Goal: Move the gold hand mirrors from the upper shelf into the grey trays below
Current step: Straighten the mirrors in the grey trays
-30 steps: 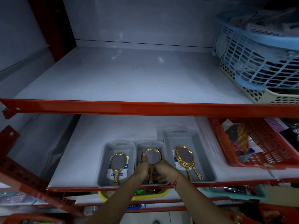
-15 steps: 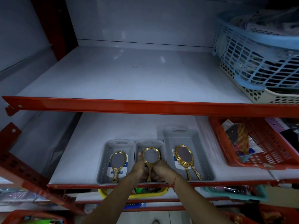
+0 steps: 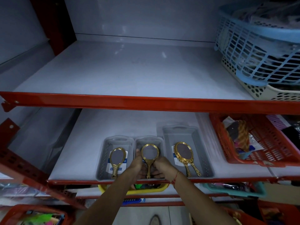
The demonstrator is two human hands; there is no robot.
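Little readable text. White-and-blue label (image 3: 117, 166) on floor of left grey tray (image 3: 103, 158), under a gold hand mirror (image 3: 117, 157): upside-down letters, roughly "KO…R", partly covered. Similar label (image 3: 175, 158) in right grey tray (image 3: 201, 153), print too small to read. Nothing else legible.
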